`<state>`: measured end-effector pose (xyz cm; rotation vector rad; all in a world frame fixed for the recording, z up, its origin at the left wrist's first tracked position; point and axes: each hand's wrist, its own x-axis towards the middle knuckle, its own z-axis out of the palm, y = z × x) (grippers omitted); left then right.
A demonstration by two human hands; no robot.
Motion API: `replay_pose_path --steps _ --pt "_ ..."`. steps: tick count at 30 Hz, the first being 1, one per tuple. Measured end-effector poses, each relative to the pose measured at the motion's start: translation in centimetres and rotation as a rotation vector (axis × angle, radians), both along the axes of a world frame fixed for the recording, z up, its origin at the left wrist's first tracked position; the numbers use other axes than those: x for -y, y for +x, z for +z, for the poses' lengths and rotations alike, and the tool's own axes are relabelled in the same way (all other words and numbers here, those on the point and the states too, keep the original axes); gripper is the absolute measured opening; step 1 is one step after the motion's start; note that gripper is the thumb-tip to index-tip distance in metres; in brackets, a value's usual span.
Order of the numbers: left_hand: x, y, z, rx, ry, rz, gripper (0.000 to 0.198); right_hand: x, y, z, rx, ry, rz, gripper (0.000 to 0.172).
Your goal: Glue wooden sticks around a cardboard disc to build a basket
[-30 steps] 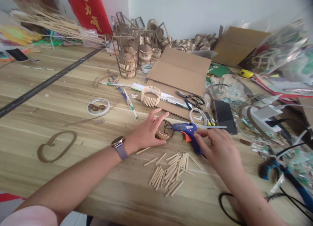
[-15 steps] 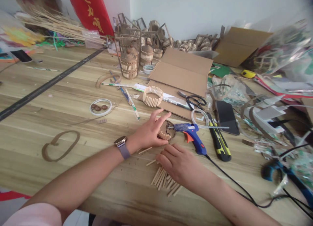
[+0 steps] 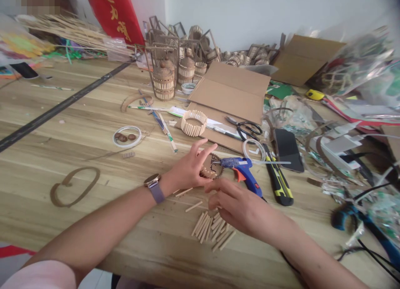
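Note:
My left hand [image 3: 189, 168], a watch on its wrist, holds a small round piece [image 3: 218, 166] with dark writing inside and short wooden sticks along its edge. Its thumb rests at the near side; the index and middle fingers reach over the far side. My right hand [image 3: 237, 201] is beside the near edge of that piece, fingers bent and drawn together; what they pinch, if anything, is hidden. Below it lies a pile of short wooden sticks [image 3: 206, 226], with a single stick [image 3: 194, 206] apart. The blue glue gun [image 3: 245, 172] lies with its nozzle against the round piece.
A finished-looking stick ring [image 3: 194, 123] sits on cardboard [image 3: 231, 93] near black scissors [image 3: 246, 128]. To the right are a utility knife [image 3: 279, 178], a phone [image 3: 288, 149] and pliers [image 3: 362, 222]. Bucket-like lanterns [image 3: 163, 83] stand behind. A brown strip loop [image 3: 75, 187] lies left.
My right hand has moved up and right from the stick pile toward the round piece, uncovering more sticks. My left hand keeps its place on the piece.

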<state>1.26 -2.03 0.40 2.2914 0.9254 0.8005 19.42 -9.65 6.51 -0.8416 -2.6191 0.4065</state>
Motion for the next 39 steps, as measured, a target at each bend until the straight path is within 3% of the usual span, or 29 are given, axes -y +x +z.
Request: replay_pose_path --steps 4,8,14,19,23,27,33,39 --pt "0.0 -0.1 0.0 -0.017 0.037 -0.014 0.096 -0.1 1.0 1.9 -0.114 -0.181 0.031 0.027" --pt "-0.1 -0.1 0.0 -0.034 0.048 -0.010 0.099 -0.3 2.4 2.6 -0.226 -0.272 -0.012 0.025" --pt "0.0 0.0 0.1 -0.050 0.041 0.006 0.101 -1.5 4.1 2.0 -0.041 -0.350 -0.199 0.011" --pt "-0.1 0.1 0.0 -0.065 0.046 0.010 0.103 -2.5 4.4 1.9 -0.052 -0.318 -0.365 0.042" --pt "-0.1 0.0 0.0 -0.068 0.050 0.005 0.102 -2.6 4.5 1.8 -0.112 -0.263 -0.504 0.027" --pt "-0.1 0.1 0.0 -0.071 0.049 0.007 0.101 -2.8 4.5 1.9 -0.073 -0.203 -0.436 0.017" --pt "-0.1 0.0 0.0 -0.072 0.046 0.006 0.101 -3.2 4.6 1.9 -0.073 -0.068 -0.281 0.028" --pt "-0.2 0.1 -0.1 -0.073 0.070 0.004 0.103 -3.1 4.3 1.4 -0.060 -0.080 -0.237 0.029"
